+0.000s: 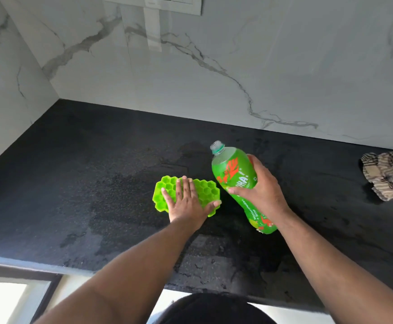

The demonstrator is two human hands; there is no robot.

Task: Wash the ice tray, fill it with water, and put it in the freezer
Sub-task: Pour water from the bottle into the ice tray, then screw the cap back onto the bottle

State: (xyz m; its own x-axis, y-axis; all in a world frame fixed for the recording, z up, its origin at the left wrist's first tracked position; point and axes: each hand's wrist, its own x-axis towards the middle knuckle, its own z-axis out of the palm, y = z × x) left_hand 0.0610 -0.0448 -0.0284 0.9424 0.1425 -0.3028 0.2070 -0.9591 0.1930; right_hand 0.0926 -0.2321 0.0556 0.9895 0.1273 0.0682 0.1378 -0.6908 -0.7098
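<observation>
green honeycomb ice tray flat on the wet black counter, long axis running left to right. left hand lies spread and flat on the tray, hiding its middle cells. just right, the right hand is clamped round an uncapped green bottle, neck tilted toward the tray. water level in the cells cannot be made out.

Bright, soft daylight, glare on the marble wall, faint shadows, wide-angle bending at the edges.
</observation>
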